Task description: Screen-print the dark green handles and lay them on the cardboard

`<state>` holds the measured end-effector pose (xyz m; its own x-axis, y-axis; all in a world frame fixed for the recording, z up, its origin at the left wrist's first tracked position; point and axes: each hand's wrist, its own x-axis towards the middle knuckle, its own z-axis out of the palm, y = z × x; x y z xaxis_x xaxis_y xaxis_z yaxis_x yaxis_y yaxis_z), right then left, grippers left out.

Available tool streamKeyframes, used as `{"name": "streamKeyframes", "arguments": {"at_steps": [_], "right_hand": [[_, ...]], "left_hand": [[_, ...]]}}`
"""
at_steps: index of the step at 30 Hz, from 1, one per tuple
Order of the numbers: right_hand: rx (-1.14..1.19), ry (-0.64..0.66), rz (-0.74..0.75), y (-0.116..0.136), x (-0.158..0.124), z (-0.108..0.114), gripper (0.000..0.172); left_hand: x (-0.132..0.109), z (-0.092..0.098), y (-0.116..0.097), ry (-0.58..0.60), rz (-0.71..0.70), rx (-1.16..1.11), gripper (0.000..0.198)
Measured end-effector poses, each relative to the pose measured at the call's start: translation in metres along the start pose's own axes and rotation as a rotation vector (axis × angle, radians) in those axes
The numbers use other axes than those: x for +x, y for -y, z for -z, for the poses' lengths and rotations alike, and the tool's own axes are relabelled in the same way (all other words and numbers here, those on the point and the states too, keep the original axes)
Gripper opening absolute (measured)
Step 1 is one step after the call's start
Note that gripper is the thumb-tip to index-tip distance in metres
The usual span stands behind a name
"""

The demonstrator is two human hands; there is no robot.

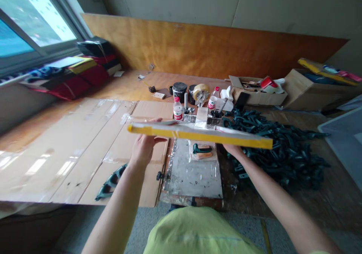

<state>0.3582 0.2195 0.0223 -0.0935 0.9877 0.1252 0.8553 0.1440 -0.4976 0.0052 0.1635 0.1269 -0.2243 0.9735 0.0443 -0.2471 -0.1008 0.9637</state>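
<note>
Before me a flat screen-printing frame with a yellow edge is raised, seen nearly edge-on. My left hand grips its left part, with fingers at the far side and the thumb below. At the right, my right hand holds the frame from beneath; its fingers are mostly hidden. Under the frame lies a grey metal plate. On it a dark green tool-shaped part and an orange-brown piece rest on a pale square sheet. Metal clamps stand behind the frame.
A large heap of dark green plastic parts lies to the right. One green part rests on cardboard at left. Behind are bottles, black tubs, a tape roll and open boxes.
</note>
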Motion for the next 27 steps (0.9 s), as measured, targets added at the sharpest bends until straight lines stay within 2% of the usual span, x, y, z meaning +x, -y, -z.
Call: {"name": "streamKeyframes", "arguments": {"at_steps": [2, 4, 6, 9, 11, 14, 16, 18, 21, 23, 25, 27], "right_hand": [[0.014, 0.061, 0.077, 0.000, -0.020, -0.026, 0.014], [0.001, 0.105, 0.162, 0.007, -0.034, -0.047, 0.020], [-0.033, 0.128, 0.215, 0.013, -0.039, -0.060, 0.025], [-0.071, 0.149, 0.238, 0.016, -0.037, -0.062, 0.020], [-0.067, 0.165, 0.266, 0.015, -0.035, -0.057, 0.015], [-0.017, 0.149, 0.321, 0.013, -0.036, -0.051, 0.010], [0.039, 0.113, 0.351, 0.011, -0.040, -0.049, 0.011], [0.100, 0.074, 0.357, 0.010, -0.046, -0.047, 0.020], [0.172, 0.030, 0.330, 0.010, -0.059, -0.041, 0.031], [0.205, 0.022, 0.301, 0.012, -0.069, -0.038, 0.034], [0.233, 0.029, 0.274, 0.017, -0.078, -0.036, 0.036], [0.260, 0.045, 0.260, 0.022, -0.084, -0.036, 0.036]], "left_hand": [[0.014, -0.015, -0.012, 0.018, 0.009, -0.009, 0.045], [0.022, -0.025, -0.019, 0.024, 0.018, -0.025, 0.050], [0.021, -0.029, -0.017, 0.004, 0.005, -0.047, 0.051], [0.002, -0.023, 0.006, -0.044, 0.033, -0.032, 0.051], [-0.021, -0.014, 0.036, -0.008, 0.146, 0.056, 0.050], [-0.062, 0.011, 0.088, 0.050, 0.309, 0.372, 0.047], [-0.088, 0.035, 0.117, -0.046, 0.328, 0.590, 0.044], [-0.109, 0.065, 0.136, -0.204, 0.333, 0.736, 0.040], [-0.130, 0.108, 0.144, -0.462, 0.344, 0.928, 0.035], [-0.135, 0.130, 0.145, -0.601, 0.361, 1.056, 0.037], [-0.132, 0.142, 0.147, -0.693, 0.402, 1.161, 0.045], [-0.122, 0.147, 0.153, -0.748, 0.459, 1.241, 0.056]]}}
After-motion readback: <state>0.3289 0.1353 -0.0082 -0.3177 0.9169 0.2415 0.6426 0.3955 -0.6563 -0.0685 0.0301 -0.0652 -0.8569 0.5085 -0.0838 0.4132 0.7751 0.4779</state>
